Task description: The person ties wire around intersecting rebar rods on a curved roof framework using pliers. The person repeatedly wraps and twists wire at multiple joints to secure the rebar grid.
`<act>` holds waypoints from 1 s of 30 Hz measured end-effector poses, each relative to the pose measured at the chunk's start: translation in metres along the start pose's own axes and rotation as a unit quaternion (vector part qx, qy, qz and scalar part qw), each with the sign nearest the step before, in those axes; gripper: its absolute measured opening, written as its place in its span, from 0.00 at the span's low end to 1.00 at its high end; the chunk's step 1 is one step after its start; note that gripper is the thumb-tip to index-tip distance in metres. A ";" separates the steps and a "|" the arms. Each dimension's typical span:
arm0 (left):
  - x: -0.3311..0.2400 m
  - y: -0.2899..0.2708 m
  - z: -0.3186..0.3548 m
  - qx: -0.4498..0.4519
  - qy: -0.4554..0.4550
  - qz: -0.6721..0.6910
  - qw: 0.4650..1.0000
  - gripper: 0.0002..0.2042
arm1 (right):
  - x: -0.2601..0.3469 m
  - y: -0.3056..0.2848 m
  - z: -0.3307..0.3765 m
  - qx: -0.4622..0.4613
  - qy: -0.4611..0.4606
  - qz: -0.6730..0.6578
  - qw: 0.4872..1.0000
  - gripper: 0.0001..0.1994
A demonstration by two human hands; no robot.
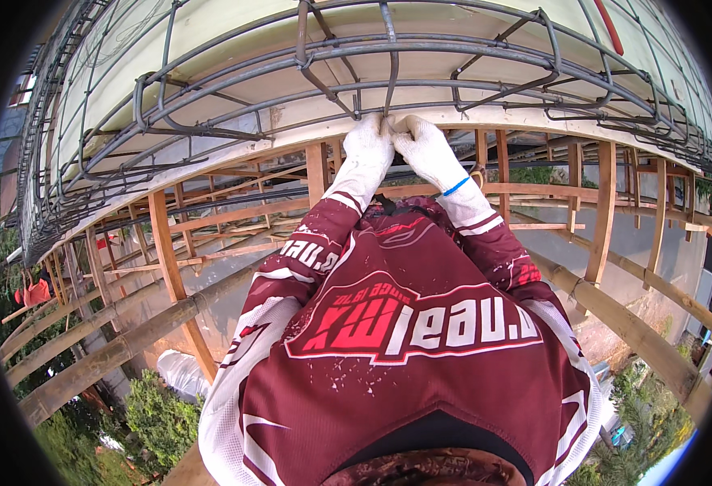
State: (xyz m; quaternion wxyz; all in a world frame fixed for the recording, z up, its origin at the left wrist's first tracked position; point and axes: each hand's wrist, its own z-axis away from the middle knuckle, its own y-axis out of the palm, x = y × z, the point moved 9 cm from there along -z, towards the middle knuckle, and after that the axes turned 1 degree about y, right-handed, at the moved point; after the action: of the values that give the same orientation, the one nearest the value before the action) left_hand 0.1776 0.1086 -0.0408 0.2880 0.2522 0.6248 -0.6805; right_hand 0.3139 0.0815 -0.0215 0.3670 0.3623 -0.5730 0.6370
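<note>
Both my hands wear white knit gloves and meet at the lower edge of a rebar cage (348, 50). My left hand (368, 146) is closed, its fingertips against the lowest bar beside a vertical stirrup (392, 65). Close beside it, my right hand (423, 144) is bent into a pinch, its fingertips touching those of the left. Whatever lies between the fingers is too small or hidden to name. A blue band (456, 187) circles my right wrist.
Pale formwork board (283, 130) runs beneath the cage. Upright timber posts (601, 211) and round bamboo poles (129, 360) form scaffolding around me, high above the ground. Shrubs (162, 413) and a plastic-wrapped bundle (184, 373) lie below. A red bar (609, 28) crosses the upper right.
</note>
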 end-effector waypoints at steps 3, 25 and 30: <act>0.002 0.001 -0.002 -0.008 -0.004 -0.015 1.000 0.15 | -0.003 -0.006 0.001 0.004 0.036 0.028 0.999 0.13; -0.005 -0.012 0.001 -0.011 0.083 0.012 0.996 0.13 | 0.026 -0.026 0.000 -0.190 -0.166 0.302 0.919 0.03; 0.002 -0.017 0.006 -0.039 0.059 0.072 0.995 0.12 | 0.028 -0.022 0.008 -0.173 -0.171 0.239 0.940 0.03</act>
State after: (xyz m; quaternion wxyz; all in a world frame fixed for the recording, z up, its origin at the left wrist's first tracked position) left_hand 0.1640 0.1036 -0.0298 0.3090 0.3249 0.6467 -0.6170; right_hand 0.3206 0.0768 0.0143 0.1580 0.2491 -0.7981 0.5253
